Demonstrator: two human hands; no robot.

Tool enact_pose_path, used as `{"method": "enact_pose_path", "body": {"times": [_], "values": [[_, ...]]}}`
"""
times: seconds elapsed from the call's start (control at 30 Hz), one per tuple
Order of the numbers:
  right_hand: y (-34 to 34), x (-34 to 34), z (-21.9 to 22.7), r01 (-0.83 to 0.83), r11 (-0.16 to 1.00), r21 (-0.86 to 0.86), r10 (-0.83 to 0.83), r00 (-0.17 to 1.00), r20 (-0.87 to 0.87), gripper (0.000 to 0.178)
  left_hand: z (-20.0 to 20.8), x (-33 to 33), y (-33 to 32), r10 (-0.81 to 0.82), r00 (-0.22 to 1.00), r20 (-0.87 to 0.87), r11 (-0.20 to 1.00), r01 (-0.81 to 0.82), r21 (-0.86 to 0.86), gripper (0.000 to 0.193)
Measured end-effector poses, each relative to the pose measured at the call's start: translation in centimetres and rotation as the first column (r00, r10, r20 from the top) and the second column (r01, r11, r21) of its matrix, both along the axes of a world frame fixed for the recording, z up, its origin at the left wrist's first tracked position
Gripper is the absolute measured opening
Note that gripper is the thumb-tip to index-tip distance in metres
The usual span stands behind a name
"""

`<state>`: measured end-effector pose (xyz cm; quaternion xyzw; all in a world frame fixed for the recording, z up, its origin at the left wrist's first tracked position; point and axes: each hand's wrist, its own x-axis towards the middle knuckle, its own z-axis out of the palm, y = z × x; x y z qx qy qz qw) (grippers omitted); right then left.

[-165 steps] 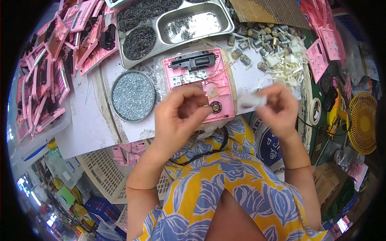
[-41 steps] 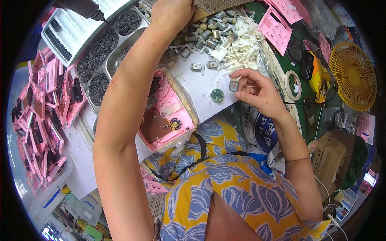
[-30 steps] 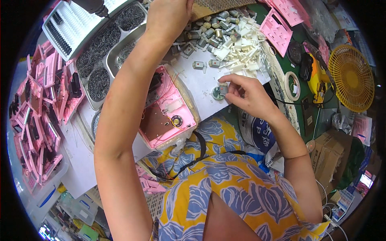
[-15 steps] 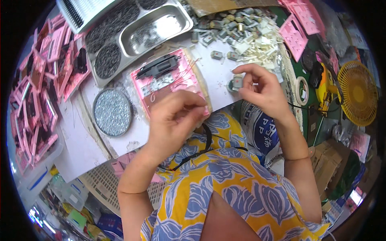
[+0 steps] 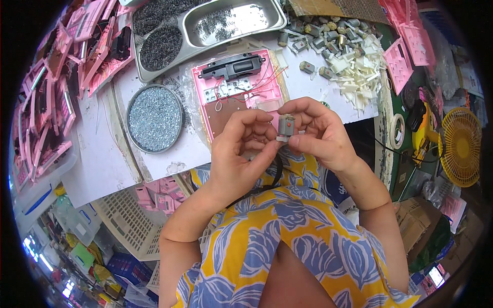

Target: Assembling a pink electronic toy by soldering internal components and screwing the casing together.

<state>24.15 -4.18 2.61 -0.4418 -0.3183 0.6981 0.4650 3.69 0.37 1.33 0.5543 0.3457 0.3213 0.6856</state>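
A small grey electric motor (image 5: 286, 126) with an orange-red dot on its side is upright between the fingertips of my right hand (image 5: 321, 136), which is shut on it. My left hand (image 5: 246, 149) meets it from the other side. Its fingers are curled, and its thumb tip is by the motor's pale lower end; whatever they pinch is hidden. Just behind both hands lies a pink plastic housing (image 5: 269, 66), open side up. It carries a black bar-shaped part (image 5: 233, 66), a silvery plate (image 5: 226, 91), thin red wires and a brown panel (image 5: 221, 117).
Left of the housing stands a round dish of small silvery pieces (image 5: 155, 118). Behind it is a metal tray (image 5: 187, 23) with dark small parts. Loose motors (image 5: 328, 38) and white plastic pieces (image 5: 359, 77) are heaped back right. Pink assemblies (image 5: 46, 108) are stacked left; a yellow fan (image 5: 462, 146) is right.
My right hand has brought the motor left, in front of the housing. My left hand has left the housing's near right corner and come to the motor. The view has shifted.
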Motion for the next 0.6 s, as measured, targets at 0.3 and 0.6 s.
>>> {"method": "enact_pose_path", "body": {"times": [0.3, 0.6], "values": [[-0.3, -0.4, 0.5, -0.066, 0.896, 0.439, -0.189, 0.838, 0.511, 0.044, -0.4, 0.2, 0.3, 0.112, 0.992, -0.06, 0.837, -0.062, 0.543, 0.041], [0.5, 0.8, 0.5, -0.297, 0.639, 0.709, -0.35, 0.708, 0.613, 0.034, -0.1, -0.4, 0.7, 0.074, 0.996, 0.042, 0.857, -0.085, 0.508, 0.026]]}}
